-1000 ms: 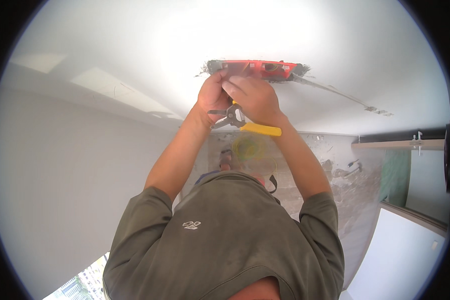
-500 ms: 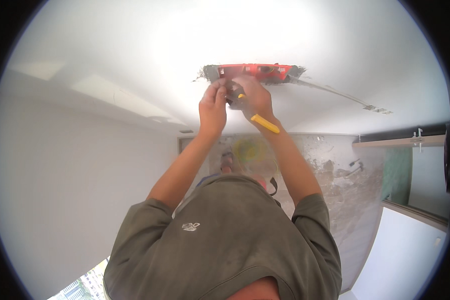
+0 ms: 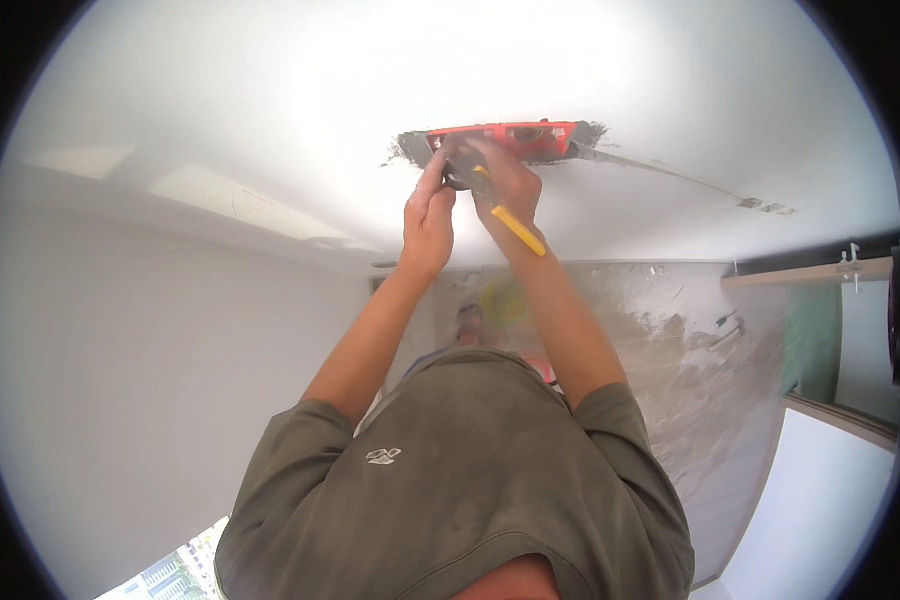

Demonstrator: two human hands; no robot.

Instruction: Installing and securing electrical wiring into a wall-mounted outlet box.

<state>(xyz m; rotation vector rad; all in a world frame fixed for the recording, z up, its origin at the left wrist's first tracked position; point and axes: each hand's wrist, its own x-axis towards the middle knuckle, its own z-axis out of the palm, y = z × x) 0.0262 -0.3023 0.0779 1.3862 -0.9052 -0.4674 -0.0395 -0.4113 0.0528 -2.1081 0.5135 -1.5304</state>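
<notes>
A long red electrical box (image 3: 540, 150) is set into the white wall, with rough grey mortar around its ends. My right hand (image 3: 512, 178) is closed around pliers with yellow handles (image 3: 518, 231); one handle sticks out below toward my forearm. Their dark head is blurred and partly covered by my fingers, close to the box's left half. My left hand (image 3: 430, 215) reaches up to the box's left end, its fingers drawn together beside the pliers. Whatever lies between those fingertips is too small and blurred to make out.
A pale filled channel (image 3: 670, 172) runs from the box's right end to small square openings (image 3: 767, 207). Below, the floor (image 3: 670, 400) is dusty and stained, with a hammer-like tool (image 3: 722, 333) on it. At the right stands a wooden-edged frame (image 3: 805, 280).
Both hands have shifted slightly up toward the red box. My left fingers have straightened upward along its left end, and the pliers have moved a little left and up with my right hand.
</notes>
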